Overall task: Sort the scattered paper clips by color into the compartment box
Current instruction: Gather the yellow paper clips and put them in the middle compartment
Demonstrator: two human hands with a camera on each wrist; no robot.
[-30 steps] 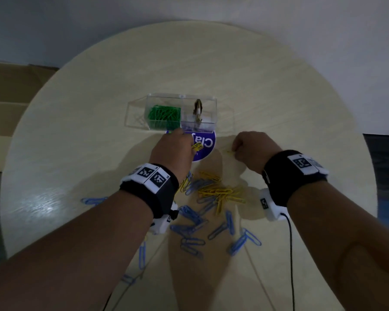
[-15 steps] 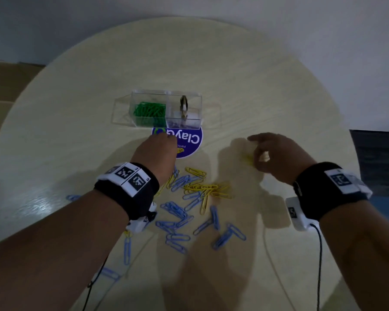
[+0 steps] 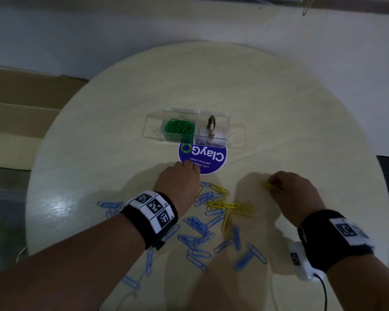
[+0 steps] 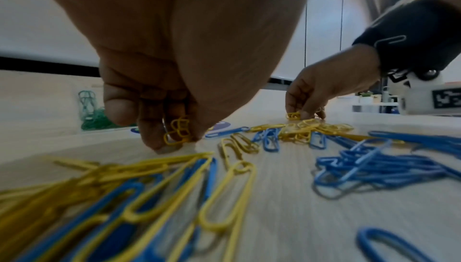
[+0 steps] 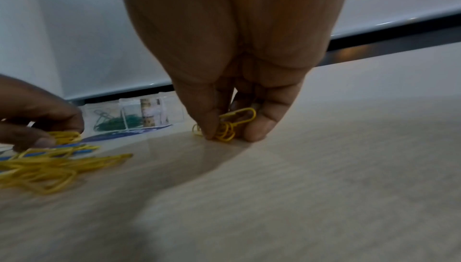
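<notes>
A clear compartment box (image 3: 222, 122) stands at mid-table with green clips (image 3: 179, 129) in its middle cell. Blue clips (image 3: 195, 225) and yellow clips (image 3: 225, 205) lie scattered in front of it. My left hand (image 3: 180, 182) is low on the table by the sticker and pinches a bunch of yellow clips (image 4: 178, 131), its fingertips touching the wood. My right hand (image 3: 290, 191), to the right of the pile, pinches another small bunch of yellow clips (image 5: 229, 126) against the table.
A round blue sticker (image 3: 202, 157) lies just before the box. The box's right cell holds a roll-like item (image 3: 211, 126). The round wooden table (image 3: 301, 108) ends at a wall behind; cardboard (image 3: 20, 97) lies on the floor at left.
My right hand moved out to the right, then came down onto the table with yellow clips. My left hand stayed by the sticker, holding its yellow clips. The head view pulled back.
</notes>
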